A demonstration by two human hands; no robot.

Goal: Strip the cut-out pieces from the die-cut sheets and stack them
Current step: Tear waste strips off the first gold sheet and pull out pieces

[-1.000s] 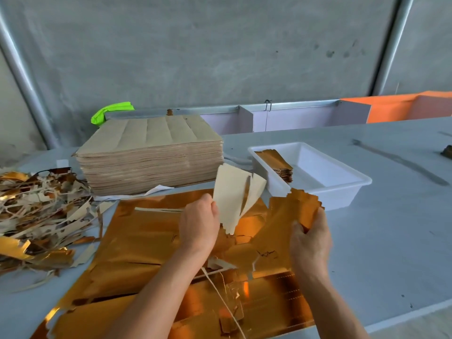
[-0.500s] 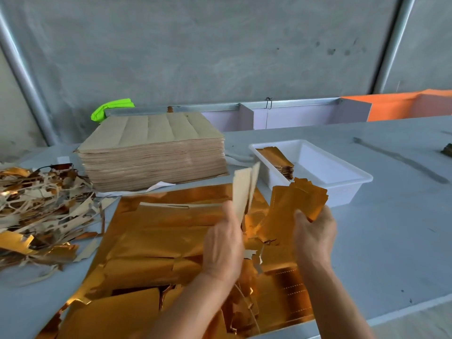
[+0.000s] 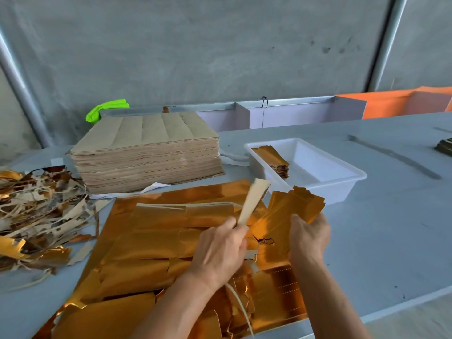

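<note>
Now two hands: left hand point(image 3: 220, 250) grips piece point(image 3: 253, 203), right hand point(image 3: 308, 237) bundle point(image 3: 297, 207).

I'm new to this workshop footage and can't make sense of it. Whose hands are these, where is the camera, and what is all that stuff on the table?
There is no machine here: a person works bare-handed, filmed by a camera worn on their head, looking down. The left hand pinches a pale cut-out piece. The right hand grips a bunch of gold pieces. Beneath them lies a shiny gold sheet on the grey table. To the left is a heap of scrap strips, behind it a tall stack of brown sheets. The white tray holds a small pile of finished pieces.
</note>
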